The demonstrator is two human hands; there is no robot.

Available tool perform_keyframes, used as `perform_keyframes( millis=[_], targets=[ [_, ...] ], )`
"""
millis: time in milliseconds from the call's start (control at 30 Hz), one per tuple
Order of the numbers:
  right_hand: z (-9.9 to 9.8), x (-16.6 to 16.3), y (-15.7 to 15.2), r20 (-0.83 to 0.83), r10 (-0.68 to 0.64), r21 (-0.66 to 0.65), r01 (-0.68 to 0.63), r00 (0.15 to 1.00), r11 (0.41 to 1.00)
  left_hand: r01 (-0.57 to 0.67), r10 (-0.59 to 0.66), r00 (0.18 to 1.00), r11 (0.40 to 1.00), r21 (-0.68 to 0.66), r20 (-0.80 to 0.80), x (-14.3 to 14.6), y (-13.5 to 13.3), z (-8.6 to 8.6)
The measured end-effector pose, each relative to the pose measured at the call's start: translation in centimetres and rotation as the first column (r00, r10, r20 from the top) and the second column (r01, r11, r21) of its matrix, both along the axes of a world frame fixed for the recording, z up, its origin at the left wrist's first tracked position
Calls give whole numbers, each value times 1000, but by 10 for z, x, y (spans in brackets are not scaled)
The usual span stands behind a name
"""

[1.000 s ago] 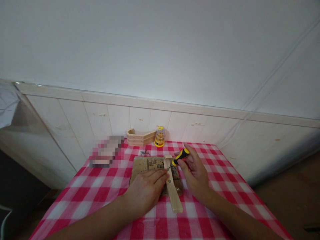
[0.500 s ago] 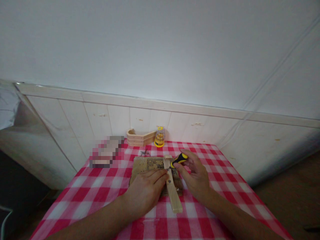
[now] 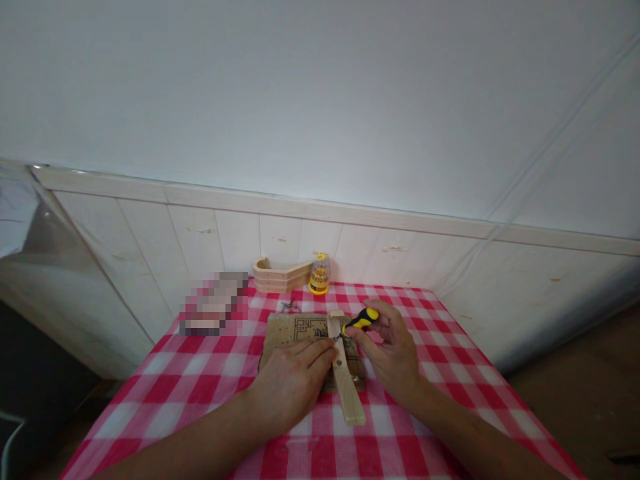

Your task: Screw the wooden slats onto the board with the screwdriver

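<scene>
My right hand (image 3: 393,350) grips a yellow and black screwdriver (image 3: 361,321), its tip down on a pale wooden slat (image 3: 344,383). The slat lies across a brown perforated wooden board (image 3: 293,331) with dark printed lines. My left hand (image 3: 291,380) rests flat on the board, fingers stretched out, fingertips touching the slat's left edge near the screwdriver tip. A dark screw head shows in the slat just below the tip.
The table wears a red and white checked cloth (image 3: 430,347). At its far edge stand stacked curved wooden pieces (image 3: 280,274) and a yellow bit holder (image 3: 319,273). A few dark screws (image 3: 289,306) lie behind the board. White panelled wall runs behind.
My right hand has turned on the screwdriver, the fingers closing round the handle and its top swinging slightly. My left hand and the slat have stayed put.
</scene>
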State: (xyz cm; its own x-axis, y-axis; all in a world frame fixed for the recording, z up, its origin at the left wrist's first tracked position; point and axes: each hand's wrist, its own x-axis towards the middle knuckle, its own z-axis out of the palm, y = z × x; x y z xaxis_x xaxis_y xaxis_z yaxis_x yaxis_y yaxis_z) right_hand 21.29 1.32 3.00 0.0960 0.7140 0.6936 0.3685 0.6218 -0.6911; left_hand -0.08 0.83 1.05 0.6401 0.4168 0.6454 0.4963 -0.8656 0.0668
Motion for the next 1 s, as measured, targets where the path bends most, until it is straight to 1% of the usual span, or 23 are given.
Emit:
perform_keyframes(
  millis=[167,300,433,567,700,867,1000],
  targets=[
    [0,0,1,0,-18,48,18,1000,999,3,-3,1000,1000,5,0,0,0,2],
    [5,-1,-3,33,-31,92,28,999,995,4,-4,1000,1000,0,-8,-1,-1,2],
    [10,0,-12,93,10,138,-23,996,990,11,-11,1000,1000,-14,-24,-2,0,2],
    [7,-1,-19,166,30,162,-57,986,985,18,-19,999,1000,-18,-32,-2,0,1],
    [4,-1,-21,194,47,148,-77,980,986,-2,2,999,1000,-3,-35,-1,1,0],
    [8,1,-22,231,56,122,-86,971,989,-2,2,1000,1000,2,-29,0,0,0],
    [10,3,-26,276,120,75,-146,954,986,2,-2,1000,1000,12,-18,0,0,-1]
  ],
)
